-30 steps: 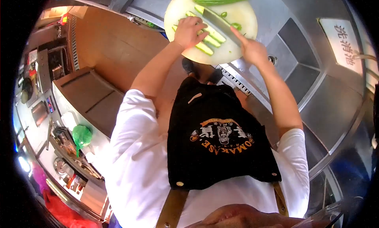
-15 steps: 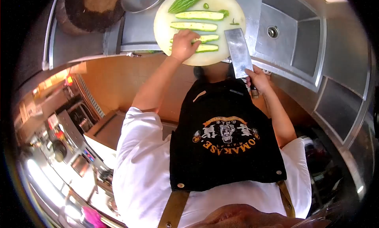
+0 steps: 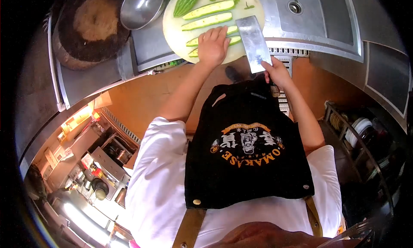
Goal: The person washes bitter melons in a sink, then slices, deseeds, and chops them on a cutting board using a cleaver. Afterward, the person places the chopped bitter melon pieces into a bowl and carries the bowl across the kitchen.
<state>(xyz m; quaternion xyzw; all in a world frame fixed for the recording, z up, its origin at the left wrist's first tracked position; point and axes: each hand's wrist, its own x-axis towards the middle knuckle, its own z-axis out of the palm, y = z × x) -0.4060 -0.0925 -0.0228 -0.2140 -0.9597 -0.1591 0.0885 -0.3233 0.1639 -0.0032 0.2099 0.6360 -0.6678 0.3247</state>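
My left hand (image 3: 213, 47) lies over the two nearest green strips on the round pale cutting board (image 3: 172, 31), its fingers spread across them. My right hand (image 3: 277, 72) grips the handle of a wide cleaver (image 3: 254, 42), whose blade slants over the board's right edge beside the strip ends. Farther up the board are two more long pale-green strips (image 3: 207, 21), lying roughly side by side. Behind them rests an uncut bumpy green gourd (image 3: 188, 1). Small green scraps (image 3: 248, 6) lie near the board's far right.
A metal bowl (image 3: 142, 9) stands left of the board, beside a thick round wooden block (image 3: 97, 18). On the right is a steel sink with a drain (image 3: 295, 7). A rack with stacked dishes (image 3: 359, 132) stands low at the right.
The cleaver has come off the strips to the board's right edge, its broad face now showing. My left hand now lies flatter over the nearest strips. The view has turned.
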